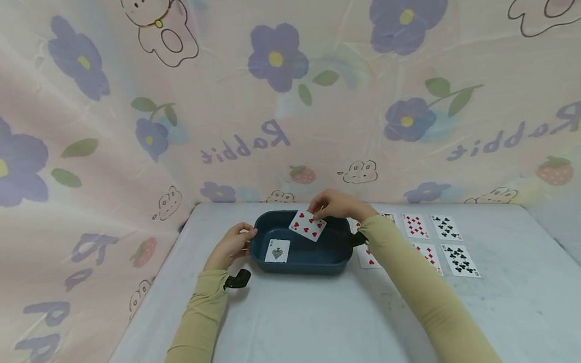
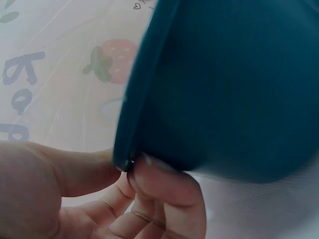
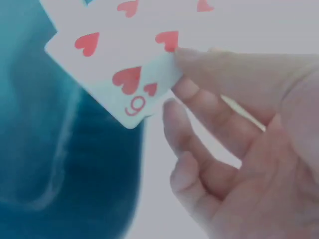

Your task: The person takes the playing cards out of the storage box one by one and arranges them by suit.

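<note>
A dark blue tray (image 1: 319,255) stands on the white-covered table, and its side fills much of the left wrist view. My left hand (image 1: 232,245) pinches the tray's left rim between thumb and fingers. An ace of spades (image 1: 277,251) lies face up inside, at the left. Over the back of the tray, my right hand (image 1: 338,205) pinches a hearts playing card (image 1: 306,226) by its edge, face up and tilted. The right wrist view shows the thumb lying across the face of this card (image 3: 87,62); the other fingers are loosely bent.
Face-up cards lie in two rows right of the tray, among them a diamonds card (image 1: 415,226) and a clubs card (image 1: 459,260). My right forearm partly covers some. A patterned cloth (image 1: 336,113) rises behind the table and along its left side.
</note>
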Available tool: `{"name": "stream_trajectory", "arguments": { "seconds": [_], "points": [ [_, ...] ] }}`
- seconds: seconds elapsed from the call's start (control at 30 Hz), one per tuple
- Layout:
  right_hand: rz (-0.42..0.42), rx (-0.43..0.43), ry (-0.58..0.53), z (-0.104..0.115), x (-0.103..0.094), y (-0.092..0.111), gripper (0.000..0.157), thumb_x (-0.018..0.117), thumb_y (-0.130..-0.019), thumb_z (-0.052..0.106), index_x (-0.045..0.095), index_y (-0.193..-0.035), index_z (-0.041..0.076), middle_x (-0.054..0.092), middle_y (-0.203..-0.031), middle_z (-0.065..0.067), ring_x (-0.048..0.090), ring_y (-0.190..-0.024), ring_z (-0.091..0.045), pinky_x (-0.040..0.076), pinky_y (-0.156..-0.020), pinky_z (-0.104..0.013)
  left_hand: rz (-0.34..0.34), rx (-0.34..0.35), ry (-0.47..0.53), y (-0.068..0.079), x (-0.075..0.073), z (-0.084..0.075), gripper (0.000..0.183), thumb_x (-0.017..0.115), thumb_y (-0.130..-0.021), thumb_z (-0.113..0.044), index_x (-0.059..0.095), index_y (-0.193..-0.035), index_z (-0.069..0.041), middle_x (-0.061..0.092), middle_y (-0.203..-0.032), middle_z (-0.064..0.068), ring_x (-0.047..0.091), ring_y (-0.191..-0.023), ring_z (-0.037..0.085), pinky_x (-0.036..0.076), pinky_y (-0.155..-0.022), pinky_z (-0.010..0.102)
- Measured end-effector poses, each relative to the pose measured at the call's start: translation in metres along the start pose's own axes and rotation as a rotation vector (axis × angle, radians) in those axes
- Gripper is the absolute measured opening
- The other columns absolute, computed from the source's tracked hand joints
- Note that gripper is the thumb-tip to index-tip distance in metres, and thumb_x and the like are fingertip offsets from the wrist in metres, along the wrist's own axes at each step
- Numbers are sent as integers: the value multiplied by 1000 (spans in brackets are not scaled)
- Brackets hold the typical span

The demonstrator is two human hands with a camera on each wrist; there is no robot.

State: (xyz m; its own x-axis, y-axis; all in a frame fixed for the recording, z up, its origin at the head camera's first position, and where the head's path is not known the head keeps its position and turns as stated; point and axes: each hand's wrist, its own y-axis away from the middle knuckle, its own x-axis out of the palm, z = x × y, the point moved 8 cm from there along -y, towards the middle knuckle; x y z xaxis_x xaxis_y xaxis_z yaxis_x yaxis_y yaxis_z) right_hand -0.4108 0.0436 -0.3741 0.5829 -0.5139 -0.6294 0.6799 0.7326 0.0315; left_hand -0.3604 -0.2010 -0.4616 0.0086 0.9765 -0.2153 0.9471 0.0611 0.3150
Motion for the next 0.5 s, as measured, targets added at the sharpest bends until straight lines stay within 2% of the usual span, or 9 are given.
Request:
{"name": "stream_trajectory", "arguments": {
  "seconds": [0.07,0.23,0.5],
  "points": [
    [-59,-4,-41,4,-11,9,12,67,-88,2,64,-99,-2,64,-86,-6,58,-80,-17,48,-76,-31,-3,1,-10,0,-1,0,15,54,-99,-19,51,-107,-7,53,-90,11,52,-68,18,45,-57,27],
    [-133,26,-159,6,-26,35,18,65,-89,3,55,-103,-2,62,-89,-11,59,-77,-22,51,-77,-41,-1,-1,-12,1,-1,2,15,54,-99,-19,51,-106,-7,53,-91,12,53,-72,21,45,-57,27],
    [-171,-24,-167,3,-29,88,19,66,-87,-1,54,-102,-2,58,-89,-15,62,-80,-29,53,-72,-43,3,14,-18,2,1,1,15,55,-99,-19,51,-106,-7,52,-91,13,52,-72,20,45,-57,28]
  ]
}}
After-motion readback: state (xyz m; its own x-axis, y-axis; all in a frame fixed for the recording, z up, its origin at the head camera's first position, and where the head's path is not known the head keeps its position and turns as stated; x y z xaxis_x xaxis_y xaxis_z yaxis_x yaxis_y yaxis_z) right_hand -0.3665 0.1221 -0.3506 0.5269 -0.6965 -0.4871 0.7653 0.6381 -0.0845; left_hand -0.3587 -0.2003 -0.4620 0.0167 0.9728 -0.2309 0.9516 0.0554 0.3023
